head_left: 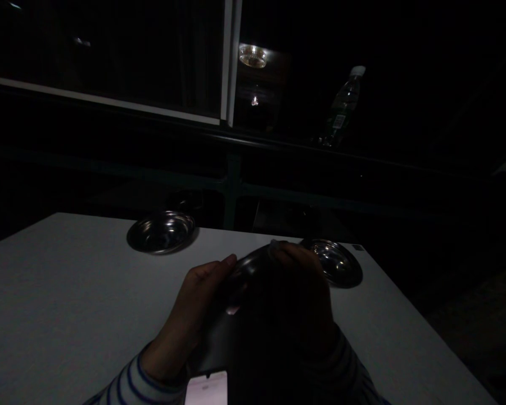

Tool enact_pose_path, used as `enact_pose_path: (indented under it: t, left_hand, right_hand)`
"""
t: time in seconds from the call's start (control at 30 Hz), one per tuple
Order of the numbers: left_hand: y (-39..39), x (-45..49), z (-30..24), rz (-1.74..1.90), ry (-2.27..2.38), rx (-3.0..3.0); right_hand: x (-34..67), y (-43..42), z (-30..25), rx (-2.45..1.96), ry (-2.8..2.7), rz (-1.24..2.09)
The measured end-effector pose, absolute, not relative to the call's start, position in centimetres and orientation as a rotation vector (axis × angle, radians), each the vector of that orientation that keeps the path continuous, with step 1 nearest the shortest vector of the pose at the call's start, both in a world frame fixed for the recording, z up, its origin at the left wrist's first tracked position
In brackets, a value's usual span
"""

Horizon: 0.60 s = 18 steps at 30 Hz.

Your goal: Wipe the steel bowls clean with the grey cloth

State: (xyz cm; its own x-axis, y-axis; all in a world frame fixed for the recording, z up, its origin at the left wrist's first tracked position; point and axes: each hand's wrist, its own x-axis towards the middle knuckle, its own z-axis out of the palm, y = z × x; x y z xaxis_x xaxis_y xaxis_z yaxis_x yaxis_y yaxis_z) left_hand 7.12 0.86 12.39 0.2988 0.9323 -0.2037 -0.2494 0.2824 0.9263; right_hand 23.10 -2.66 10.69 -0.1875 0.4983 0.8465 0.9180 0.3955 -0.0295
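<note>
My left hand [200, 301] is closed on the left rim of a shiny metal dish [251, 267], its thumb lying along the edge. The dish is held tilted above the white table [80, 298]. At the dish's far right rim is my right hand [301, 281], with bent fingers and a small pale, tissue-like piece [275, 244] at the fingertips. Deep shadow hides much of the right hand and the lower part of the dish. A second metal dish [162, 232] sits at the table's back left. Another metal dish [335, 263] is just beyond my right hand, partly covered by it.
A phone with a lit screen [206, 389] is close to me, below my hands. Behind the table runs a dark rail [253, 140], with a window frame [230, 62] above it. A plastic bottle [343, 107] with a white cap stands tilted in view at the back right. The room is very dark.
</note>
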Motion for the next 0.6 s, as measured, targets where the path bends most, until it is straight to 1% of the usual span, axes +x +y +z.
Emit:
enact_pose_path:
  t: [0.17, 0.33, 0.4, 0.6]
  left_hand:
    - [1.2, 7.2, 12.0, 0.957, 0.939, 0.877]
    - [1.1, 7.3, 12.1, 1.027, 0.971, 0.822]
    - [1.0, 7.3, 12.3, 1.038, 0.977, 0.848]
    - [0.8, 7.5, 12.2, 1.0, 0.937, 0.822]
  right_hand:
    - [20.5, -2.7, 9.8, -1.117, -1.987, -0.723]
    - [22.2, -2.9, 11.0, -1.182, -1.915, -0.587]
    - [22.8, -2.9, 11.2, -1.221, -1.849, -0.583]
    - [20.0, -2.6, 8.4, -1.144, -1.967, -0.695]
